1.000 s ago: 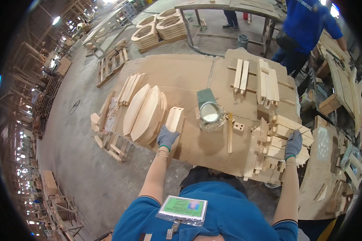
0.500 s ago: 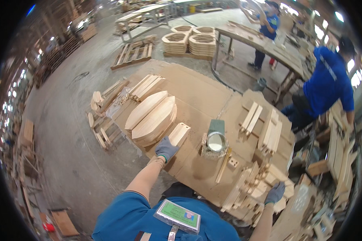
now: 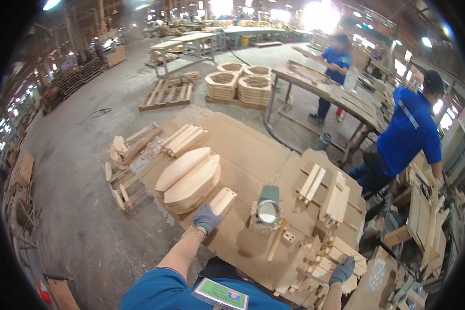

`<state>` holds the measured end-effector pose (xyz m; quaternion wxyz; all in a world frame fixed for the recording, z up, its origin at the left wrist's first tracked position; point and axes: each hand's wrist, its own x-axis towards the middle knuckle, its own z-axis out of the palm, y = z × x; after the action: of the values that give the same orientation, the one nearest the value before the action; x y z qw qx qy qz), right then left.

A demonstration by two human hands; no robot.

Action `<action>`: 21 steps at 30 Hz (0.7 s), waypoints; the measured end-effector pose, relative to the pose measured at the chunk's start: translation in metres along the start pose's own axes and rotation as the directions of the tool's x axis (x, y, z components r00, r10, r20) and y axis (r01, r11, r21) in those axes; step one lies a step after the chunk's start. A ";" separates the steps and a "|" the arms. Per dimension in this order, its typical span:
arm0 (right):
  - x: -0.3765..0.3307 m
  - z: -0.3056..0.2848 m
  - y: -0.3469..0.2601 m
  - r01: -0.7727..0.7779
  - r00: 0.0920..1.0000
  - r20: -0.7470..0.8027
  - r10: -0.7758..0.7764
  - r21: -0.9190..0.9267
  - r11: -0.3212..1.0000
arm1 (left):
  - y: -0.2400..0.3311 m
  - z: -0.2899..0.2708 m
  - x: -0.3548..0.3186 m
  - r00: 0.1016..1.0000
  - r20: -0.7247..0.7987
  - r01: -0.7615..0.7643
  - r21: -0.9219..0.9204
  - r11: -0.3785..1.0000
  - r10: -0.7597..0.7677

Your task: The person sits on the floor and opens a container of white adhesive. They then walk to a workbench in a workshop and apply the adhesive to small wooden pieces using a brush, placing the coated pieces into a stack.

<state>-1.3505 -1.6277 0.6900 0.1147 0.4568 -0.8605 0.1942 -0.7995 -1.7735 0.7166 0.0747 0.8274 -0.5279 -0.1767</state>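
My left hand (image 3: 206,218), in a grey glove, is closed round the near end of a pale wooden block (image 3: 225,199) with holes in its far end. Just left of it lies a stack of pointed oval boards (image 3: 194,181). At the lower right my right hand (image 3: 342,270), also gloved, is closed at a wooden piece (image 3: 354,262) on a heap of small wooden parts (image 3: 307,266); its fingertips are partly hidden. Between the hands stands an open can of white liquid (image 3: 268,211), with a wooden stick (image 3: 277,240) and a small drilled block (image 3: 289,237) beside it.
Cardboard (image 3: 237,137) covers the worktop. Wooden strips (image 3: 311,184) lie at its right, more strips (image 3: 185,140) at its far left. Beyond are stacked wooden frames (image 3: 225,85), a pallet (image 3: 168,90) and a long table (image 3: 325,93). A person in blue (image 3: 411,126) works at the right.
The view has tilted up, showing more of the hall beyond. Both hands keep nearly the same places on the block and the heap. The far person's arms have come down.
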 end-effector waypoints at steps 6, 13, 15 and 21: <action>-0.007 0.000 0.001 -0.058 0.998 -0.026 0.058 0.002 0.998 | 0.004 -0.010 0.000 1.000 0.019 -0.002 0.022 1.000 0.002; -0.010 -0.032 -0.026 0.072 0.997 0.045 -0.065 -0.182 0.981 | -0.004 -0.014 -0.008 0.998 0.050 0.029 -0.011 1.000 -0.028; -0.008 -0.034 -0.024 0.073 0.997 0.017 -0.071 -0.180 0.981 | -0.003 -0.014 -0.006 0.999 0.045 0.017 -0.024 1.000 -0.015; -0.005 -0.033 -0.028 0.089 0.996 0.002 -0.091 -0.197 0.976 | -0.002 -0.015 -0.008 0.997 0.070 0.029 -0.019 0.999 -0.028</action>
<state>-1.3243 -1.6235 0.7244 0.1711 0.4809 -0.8535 0.1044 -0.7953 -1.7669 0.7318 0.0622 0.8275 -0.5164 -0.2117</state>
